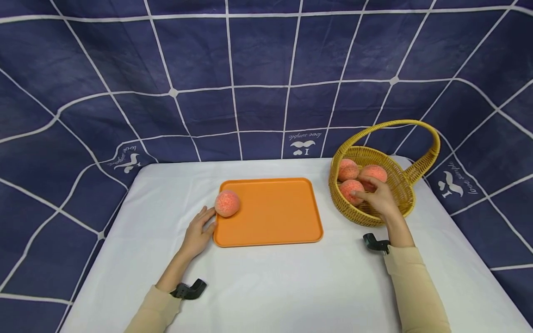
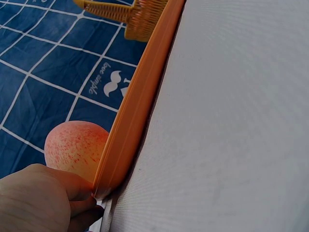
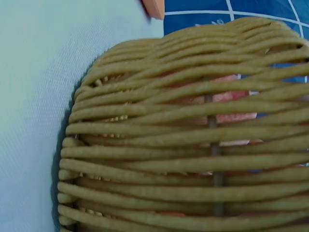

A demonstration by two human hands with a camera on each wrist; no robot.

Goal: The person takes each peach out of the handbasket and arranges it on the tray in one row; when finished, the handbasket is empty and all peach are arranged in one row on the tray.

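A dark blue cloth with a white grid (image 1: 258,69) is hanging behind and beside a table covered in white (image 1: 266,286). An orange tray (image 1: 275,217) is lying flat near the middle of it, and a woven yellow basket (image 1: 410,196) with a tall arched handle is standing just to the tray's right, close but apart from it.

One peach (image 1: 227,203) is sitting in the tray's near left corner, against the rim. The left hand (image 1: 199,233) is resting flat on the cloth at that same corner, fingers stretched out and loose, fingertips touching the tray's edge just below the peach and holding nothing. The right hand (image 1: 381,198) is reaching over the basket's near wall, its fingers curling onto the nearest of three peaches in the basket (image 1: 351,190); two more peaches are lying behind it. The basket's wall and handle are standing around that hand.

The left wrist view is showing the tray's rim (image 2: 137,104) edge-on, the peach (image 2: 77,150) pressed close behind it, and a thumb (image 2: 48,193) meeting the rim's end. The right wrist view is filled by the basket's weave (image 3: 193,159), with only pink slivers of fruit showing through the gaps; the hand itself is not showing there.
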